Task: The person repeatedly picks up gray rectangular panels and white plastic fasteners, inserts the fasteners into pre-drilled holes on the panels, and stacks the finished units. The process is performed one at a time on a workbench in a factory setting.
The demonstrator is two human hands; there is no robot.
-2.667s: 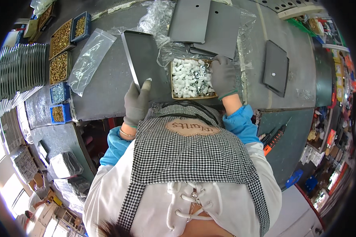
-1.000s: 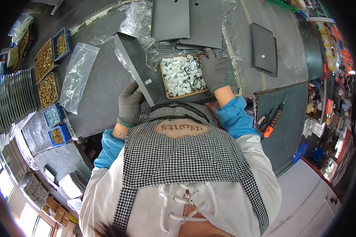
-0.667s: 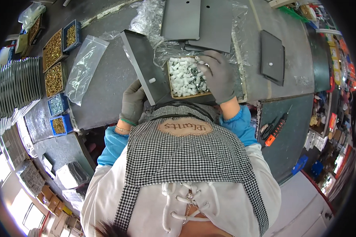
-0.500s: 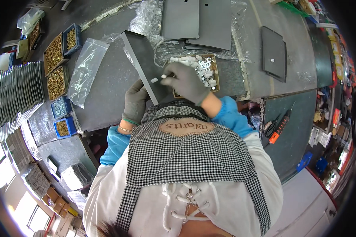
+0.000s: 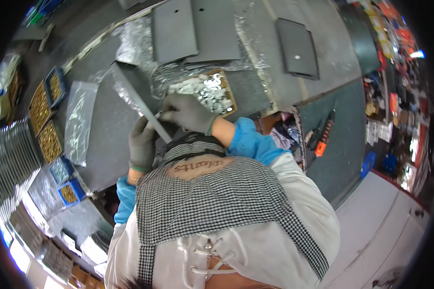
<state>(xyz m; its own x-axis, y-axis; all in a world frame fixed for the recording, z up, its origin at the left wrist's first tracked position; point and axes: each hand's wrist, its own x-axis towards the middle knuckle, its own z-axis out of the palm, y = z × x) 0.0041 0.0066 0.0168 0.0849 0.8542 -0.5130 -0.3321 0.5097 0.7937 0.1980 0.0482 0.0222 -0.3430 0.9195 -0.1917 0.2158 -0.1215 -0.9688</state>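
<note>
My left hand [image 5: 142,145], in a grey glove, grips a dark grey metal panel [image 5: 139,102] by its lower part. The panel stands tilted, its bent edge strip facing up, and its near end reaches my apron. On the panel's right side, my gloved right hand [image 5: 187,113] has its fingers closed together against it. Whatever sits between those fingertips is hidden. Just beyond the right hand lies a shallow cardboard box [image 5: 230,91] with many small white plastic fittings [image 5: 190,86], some of them ring-shaped.
Stacked grey panels [image 5: 173,33] lie on bubble wrap at the back. Another panel pair [image 5: 296,45] rests at the right, near an orange-handled tool [image 5: 324,137]. Bins of brass-coloured fasteners [image 5: 49,140] and a clear plastic bag [image 5: 81,123] are at the left.
My right hand has moved its pinched small white piece to the panel, where the fingers now cover it. My left hand still holds the panel. The whole view has shifted and turned.
</note>
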